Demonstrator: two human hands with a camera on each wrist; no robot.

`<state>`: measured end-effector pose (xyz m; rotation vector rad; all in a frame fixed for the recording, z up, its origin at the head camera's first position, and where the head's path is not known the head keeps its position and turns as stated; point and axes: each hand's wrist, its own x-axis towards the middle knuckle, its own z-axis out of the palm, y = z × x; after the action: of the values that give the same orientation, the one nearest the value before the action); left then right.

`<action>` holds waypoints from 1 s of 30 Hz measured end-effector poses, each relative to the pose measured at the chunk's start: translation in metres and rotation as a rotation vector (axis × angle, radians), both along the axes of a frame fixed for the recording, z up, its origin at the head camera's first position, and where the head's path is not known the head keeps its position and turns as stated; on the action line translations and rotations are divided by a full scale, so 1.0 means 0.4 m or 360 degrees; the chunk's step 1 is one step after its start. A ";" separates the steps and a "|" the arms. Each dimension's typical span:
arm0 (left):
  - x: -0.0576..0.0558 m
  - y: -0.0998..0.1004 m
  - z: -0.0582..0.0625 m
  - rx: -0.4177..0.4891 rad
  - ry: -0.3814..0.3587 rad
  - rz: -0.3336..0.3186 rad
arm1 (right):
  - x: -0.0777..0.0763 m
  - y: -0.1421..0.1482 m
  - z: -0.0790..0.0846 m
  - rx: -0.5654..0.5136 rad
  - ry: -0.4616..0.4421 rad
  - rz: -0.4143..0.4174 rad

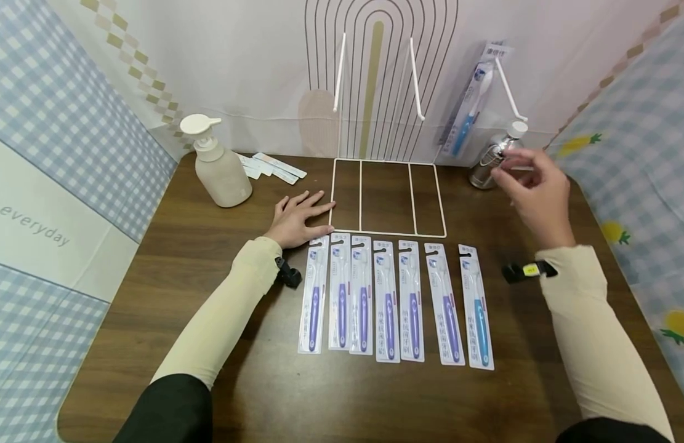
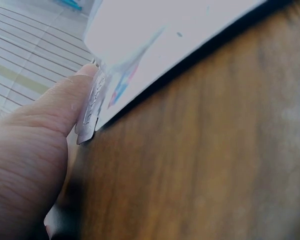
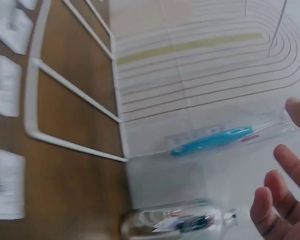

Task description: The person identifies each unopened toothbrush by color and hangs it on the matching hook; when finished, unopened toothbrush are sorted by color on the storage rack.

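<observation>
Perhaps a downward swing of the released, loose-fingered right hand (image 1: 541,197) would topple the mirror-shiny silver bottle (image 1: 479,173), upper right; jostling the thin white wire hook (image 1: 506,86) could shed the flat, glossy blue-handled toothbrush pack (image 1: 468,122) hanging there. The left hand (image 1: 298,223) lies spread beside the white wire rack (image 1: 386,234), mid-frame.

Toothbrushes (image 1: 389,314) lie before the rack (image 1: 361,195), pump bottle (image 1: 222,175) to its left.

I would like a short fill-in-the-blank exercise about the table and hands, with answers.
On the table lie ____ packaged toothbrushes.
The rightmost toothbrush there has a ____ handle.
The ____ hand is nearer the pump bottle.
The metallic bottle has a ____ cap.

Missing words: seven; blue; left; white.
</observation>
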<state>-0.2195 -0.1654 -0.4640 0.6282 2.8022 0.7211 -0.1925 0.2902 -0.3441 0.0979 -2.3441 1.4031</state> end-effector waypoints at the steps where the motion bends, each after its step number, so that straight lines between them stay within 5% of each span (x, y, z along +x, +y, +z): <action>1: 0.000 0.000 0.002 -0.0001 0.0002 -0.0004 | 0.021 0.008 -0.016 0.0034 -0.0025 0.0007; 7: 0.000 -0.004 0.008 -0.0004 0.0011 0.0004 | 0.135 0.048 -0.122 0.0300 -0.0181 0.0042; 13: -0.003 -0.006 0.012 -0.0001 0.0017 0.0020 | 0.204 0.064 -0.217 0.0471 -0.0342 0.0142; 20: -0.002 -0.004 0.007 -0.0006 -0.0008 0.0030 | 0.227 0.073 -0.276 0.0667 -0.0485 0.0304; 30: 0.001 0.000 -0.001 0.0010 -0.0011 0.0020 | 0.242 0.071 -0.289 0.0755 -0.0475 0.0382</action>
<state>-0.2191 -0.1652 -0.4645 0.6084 2.8014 0.7331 -0.0955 0.3185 -0.4597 0.3327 -2.9612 0.9804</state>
